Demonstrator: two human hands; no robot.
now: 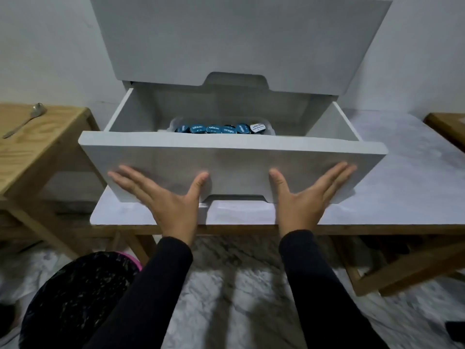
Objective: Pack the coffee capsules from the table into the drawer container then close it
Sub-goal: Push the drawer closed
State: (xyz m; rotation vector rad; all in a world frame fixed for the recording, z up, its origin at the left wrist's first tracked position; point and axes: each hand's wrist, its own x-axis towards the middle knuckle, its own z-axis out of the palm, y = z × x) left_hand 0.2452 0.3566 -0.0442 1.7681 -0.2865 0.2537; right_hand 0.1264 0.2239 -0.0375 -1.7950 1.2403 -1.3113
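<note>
Hands [231,200] — flat (fingers spread) — on drawer [226,162]

Looks like a home room: white drawer unit [239,46] against plain wall at 12 o'clock, wooden side table [37,152] with spoon [25,122] at 10, marble-pattern floor [239,285] at 6.
</note>
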